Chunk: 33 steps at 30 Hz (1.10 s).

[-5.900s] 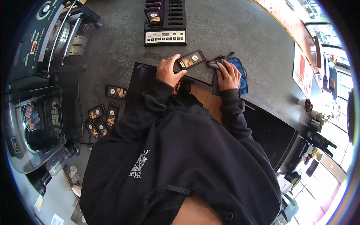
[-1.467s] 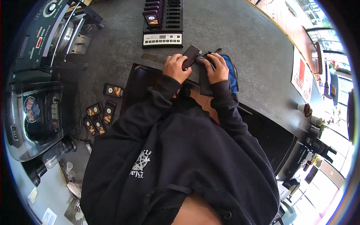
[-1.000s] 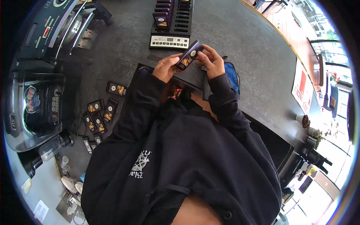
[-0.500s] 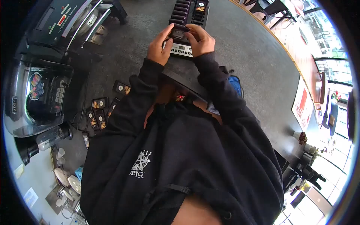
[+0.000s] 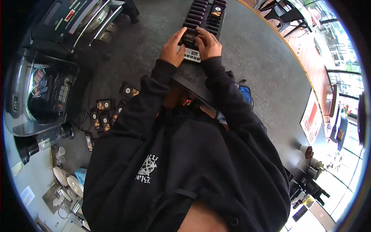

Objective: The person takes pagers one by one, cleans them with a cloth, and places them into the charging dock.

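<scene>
A dark pager (image 5: 189, 36) is between my two hands at the front end of a pager charging base (image 5: 192, 55) with a keypad. My left hand (image 5: 172, 49) is closed on the pager's left edge, and my right hand (image 5: 209, 45) grips its right edge. How far the pager sits in a slot is hidden by my fingers. Behind it, several dark pagers (image 5: 195, 12) stand in a row in the base's left slots. One pager with a pictured label (image 5: 216, 11) rests in the right row, above several bare slots (image 5: 212, 28).
Several loose pagers (image 5: 104, 120) lie on the dark counter (image 5: 266, 77) to my left, beside a covered blender (image 5: 42, 92) and a sealing machine (image 5: 89, 19). A blue pouch (image 5: 245, 94) is near my right forearm. A red-and-white sign (image 5: 311, 116) lies at the right edge.
My hands and the pager have shifted slightly right in the view, and so has the charging base. The pager looks lower and flatter against the base.
</scene>
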{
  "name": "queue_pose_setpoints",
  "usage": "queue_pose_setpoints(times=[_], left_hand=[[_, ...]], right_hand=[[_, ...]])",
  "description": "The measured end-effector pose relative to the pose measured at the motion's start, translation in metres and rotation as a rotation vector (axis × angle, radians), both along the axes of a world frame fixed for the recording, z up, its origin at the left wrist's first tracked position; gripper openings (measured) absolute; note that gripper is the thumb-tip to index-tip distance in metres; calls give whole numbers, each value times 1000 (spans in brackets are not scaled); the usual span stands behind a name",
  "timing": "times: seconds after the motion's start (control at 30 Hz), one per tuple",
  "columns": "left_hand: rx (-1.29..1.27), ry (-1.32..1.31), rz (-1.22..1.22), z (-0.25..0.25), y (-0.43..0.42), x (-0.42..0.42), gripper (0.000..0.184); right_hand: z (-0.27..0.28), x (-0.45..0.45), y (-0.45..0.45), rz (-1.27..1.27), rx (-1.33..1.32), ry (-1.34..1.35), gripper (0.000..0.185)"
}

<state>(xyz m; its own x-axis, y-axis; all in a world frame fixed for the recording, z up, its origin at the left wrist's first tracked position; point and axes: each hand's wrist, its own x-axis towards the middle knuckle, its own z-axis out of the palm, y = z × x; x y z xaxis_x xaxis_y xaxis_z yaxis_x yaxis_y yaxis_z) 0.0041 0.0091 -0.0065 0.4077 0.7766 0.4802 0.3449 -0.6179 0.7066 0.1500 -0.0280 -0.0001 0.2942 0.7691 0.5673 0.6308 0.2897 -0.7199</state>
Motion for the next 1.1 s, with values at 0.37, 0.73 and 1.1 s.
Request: queue_pose_setpoints(times=[0.37, 0.73, 1.1], left_hand=[[28, -16, 118, -2, -8, 7, 61], [-106, 97, 144, 4, -21, 1, 62], [-249, -104, 150, 22, -94, -95, 33]], right_hand=[[-12, -9, -6, 1, -36, 7, 44], [-3, -10, -11, 45, -183, -34, 56], [12, -75, -34, 160, -218, 258, 40]])
